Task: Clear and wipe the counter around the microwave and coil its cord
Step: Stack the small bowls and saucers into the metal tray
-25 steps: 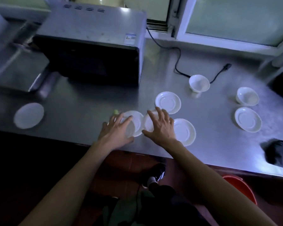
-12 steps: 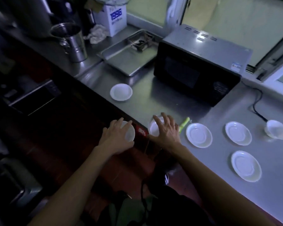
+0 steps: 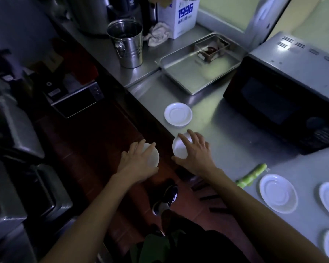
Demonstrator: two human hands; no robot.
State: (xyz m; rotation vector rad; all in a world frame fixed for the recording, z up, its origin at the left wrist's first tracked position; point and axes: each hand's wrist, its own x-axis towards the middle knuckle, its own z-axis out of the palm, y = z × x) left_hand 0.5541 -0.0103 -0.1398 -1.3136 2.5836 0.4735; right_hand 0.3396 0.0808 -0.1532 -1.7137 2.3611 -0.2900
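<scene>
Now each hand carries a white saucer: the left hand (image 3: pixel 139 162) grips its saucer (image 3: pixel 152 155) out past the tabletop (image 3: pixel 226 149) edge, over the dark floor, while the right hand (image 3: pixel 195 151) curls its fingers over a second saucer (image 3: pixel 179 148) right at that edge. A third saucer (image 3: pixel 178 114) lies flat just beyond, near the front edge. Further right, the microwave (image 3: pixel 285 88) faces the tabletop's front edge, with bare steel before its door. A green stalk (image 3: pixel 252 175) lies slantwise beside more saucers (image 3: pixel 278 193).
</scene>
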